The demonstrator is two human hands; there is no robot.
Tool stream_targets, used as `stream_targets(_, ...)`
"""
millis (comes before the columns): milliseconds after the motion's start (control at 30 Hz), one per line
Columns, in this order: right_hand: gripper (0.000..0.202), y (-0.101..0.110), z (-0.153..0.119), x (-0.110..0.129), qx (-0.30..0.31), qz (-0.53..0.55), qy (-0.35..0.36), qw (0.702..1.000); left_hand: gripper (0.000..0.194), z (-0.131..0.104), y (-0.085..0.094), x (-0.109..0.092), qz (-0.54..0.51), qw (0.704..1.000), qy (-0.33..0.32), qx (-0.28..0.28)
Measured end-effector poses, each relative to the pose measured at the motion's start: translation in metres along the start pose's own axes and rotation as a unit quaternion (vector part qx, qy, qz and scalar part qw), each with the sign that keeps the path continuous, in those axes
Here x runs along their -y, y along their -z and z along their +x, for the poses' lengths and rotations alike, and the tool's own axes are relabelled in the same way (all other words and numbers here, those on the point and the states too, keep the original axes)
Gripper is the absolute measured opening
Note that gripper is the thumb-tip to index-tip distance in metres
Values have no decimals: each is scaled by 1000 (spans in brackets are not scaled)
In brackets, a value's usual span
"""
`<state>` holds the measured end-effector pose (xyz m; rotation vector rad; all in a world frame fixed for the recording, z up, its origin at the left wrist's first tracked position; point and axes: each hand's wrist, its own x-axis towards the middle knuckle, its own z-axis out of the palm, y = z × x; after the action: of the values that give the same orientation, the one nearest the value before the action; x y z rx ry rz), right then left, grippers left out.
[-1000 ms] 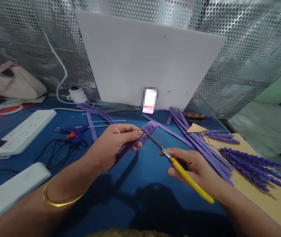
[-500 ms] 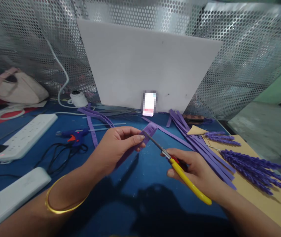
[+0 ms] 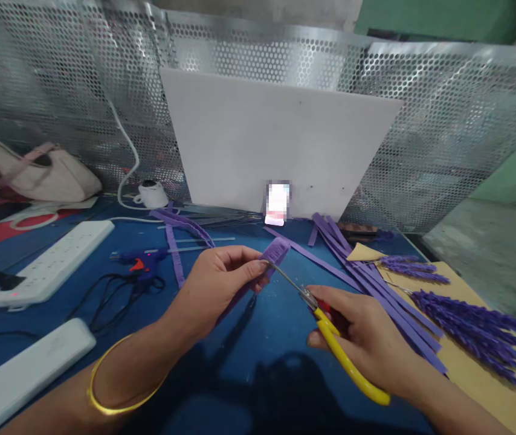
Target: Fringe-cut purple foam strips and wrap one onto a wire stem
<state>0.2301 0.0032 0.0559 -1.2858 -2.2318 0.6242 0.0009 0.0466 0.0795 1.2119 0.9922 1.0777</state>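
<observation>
Left grip [image 3: 228, 281] pinches purple strip [image 3: 277, 249], on near side of phone [image 3: 278, 202]. Right grip [image 3: 367, 329] clasps yellow-handled scissors [image 3: 353, 371], near side and right of phone. Clean snips likely need strip taut, cuts evenly spaced.

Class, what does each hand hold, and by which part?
Right hand: scissors, by the handles. Left hand: a purple strip, pinched beside the scissors' tip.

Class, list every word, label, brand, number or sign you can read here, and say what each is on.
No text can be read.
Lit screen: pixelated, nothing legible.
Power strip: any marking too small to read.
White block, lower left: any marking too faint to read.
Yellow-handled scissors: no lettering visible.
</observation>
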Motion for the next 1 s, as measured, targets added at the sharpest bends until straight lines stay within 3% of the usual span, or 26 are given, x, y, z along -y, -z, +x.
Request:
stream_targets(600, 21, -2, 0, -3, -11, 0, 11, 1000, 9, 1, -1, 4, -32, 999, 13, -12)
stream_targets(1000, 22, -3, 1, -2, 1, -9, 7, 1000, 10, 1, 0, 3, 7, 1000, -8, -16)
